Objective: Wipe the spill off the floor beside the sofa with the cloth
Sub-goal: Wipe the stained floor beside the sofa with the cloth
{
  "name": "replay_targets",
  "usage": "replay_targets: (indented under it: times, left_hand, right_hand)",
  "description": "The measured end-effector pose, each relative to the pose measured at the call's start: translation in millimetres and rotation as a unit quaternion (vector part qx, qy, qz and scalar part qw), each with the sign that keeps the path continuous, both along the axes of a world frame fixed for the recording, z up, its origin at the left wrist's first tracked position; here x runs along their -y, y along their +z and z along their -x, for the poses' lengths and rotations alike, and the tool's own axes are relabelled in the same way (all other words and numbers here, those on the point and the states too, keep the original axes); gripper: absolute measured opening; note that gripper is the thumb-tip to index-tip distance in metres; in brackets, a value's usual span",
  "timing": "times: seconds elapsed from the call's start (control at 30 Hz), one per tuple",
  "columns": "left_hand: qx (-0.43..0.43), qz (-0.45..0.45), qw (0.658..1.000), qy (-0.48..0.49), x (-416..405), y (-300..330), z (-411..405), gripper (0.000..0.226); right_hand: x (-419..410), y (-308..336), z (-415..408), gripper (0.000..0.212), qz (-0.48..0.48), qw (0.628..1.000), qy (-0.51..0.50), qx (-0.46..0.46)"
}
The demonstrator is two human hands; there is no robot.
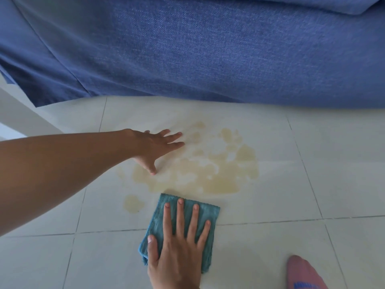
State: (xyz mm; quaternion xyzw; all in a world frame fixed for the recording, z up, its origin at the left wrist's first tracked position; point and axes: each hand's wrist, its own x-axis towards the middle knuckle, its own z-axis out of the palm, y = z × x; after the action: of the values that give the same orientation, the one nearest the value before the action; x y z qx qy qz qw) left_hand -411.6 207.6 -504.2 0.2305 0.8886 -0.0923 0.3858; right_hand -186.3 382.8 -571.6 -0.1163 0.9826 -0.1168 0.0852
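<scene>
I log: right hand flat, fingers spread straight, pressing the folded teal cloth on the tiled floor, its far edge just short of the yellowish spill fronting the blue sofa; left hand splayed at the spill's left edge; open tile right.

Left hand splayed flat; right hand flat, fingers spread.

Pink sock bottom right; white ledge left.
</scene>
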Motion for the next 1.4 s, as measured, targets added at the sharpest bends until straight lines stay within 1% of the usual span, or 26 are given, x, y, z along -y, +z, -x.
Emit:
replay_targets:
  times: [0.1, 0.3, 0.43, 0.53, 0.67, 0.73, 0.83, 0.97, 1.07, 1.23, 1.3, 1.4]
  left_hand:
    - [-0.001, 0.002, 1.000, 0.000, 1.1, 0.2, -1.2, 0.120]
    - [-0.002, 0.001, 1.000, 0.003, 4.2, -1.9, -3.8, 0.119]
    - [-0.004, 0.005, 1.000, -0.004, 4.8, -1.0, -3.7, 0.117]
    - [-0.001, 0.009, 1.000, -0.004, 5.2, 0.8, -0.7, 0.116]
    - [-0.010, 0.011, 1.000, -0.006, 4.5, 1.2, 3.3, 0.106]
    - [-0.010, 0.011, 1.000, -0.002, 4.0, 0.7, 4.0, 0.103]
    - [-0.001, 0.013, 1.000, 0.007, 3.8, 0.4, 2.7, 0.100]
    - [0.002, 0.015, 1.000, 0.013, 4.2, 1.1, -1.8, 0.095]
    - [0.003, 0.024, 1.000, 0.012, 3.2, 2.6, -4.6, 0.095]
    - [0.007, 0.026, 1.000, 0.015, -0.8, 10.9, -0.7, 0.096]
    - [0.005, 0.023, 1.000, 0.020, -1.3, 12.0, 0.9, 0.094]
    - [0.007, 0.021, 0.999, 0.027, -1.4, 9.2, -1.8, 0.089]
  right_hand:
    - [8.9, 3.6, 2.7, 0.078, 0.012, 0.999, 0.029, 0.015]
    - [22.6, 7.7, 6.4, 0.074, 0.023, 0.991, 0.126, 0.027]
    - [-0.4, 1.9, -3.7, 0.077, 0.033, 0.974, 0.223, 0.024]
    - [-17.0, 0.0, -3.3, 0.077, 0.019, 0.964, 0.263, 0.026]
    - [2.2, 5.7, 2.9, 0.077, 0.022, 0.974, 0.219, 0.062]
    - [19.2, 8.3, 7.3, 0.074, 0.038, 0.976, 0.201, 0.072]
    - [45.5, 7.7, 16.3, 0.071, 0.074, 0.970, 0.222, 0.069]
    - [66.4, 11.0, 24.2, 0.069, 0.085, 0.962, 0.252, 0.066]
    - [56.8, 8.3, 17.9, 0.069, 0.098, 0.956, 0.269, 0.061]
    - [14.3, -1.0, 17.7, 0.071, 0.096, 0.949, 0.293, 0.062]
    - [15.1, -0.9, 25.2, 0.071, 0.092, 0.955, 0.277, 0.056]
    - [37.9, 3.2, 37.2, 0.070, 0.079, 0.967, 0.236, 0.049]
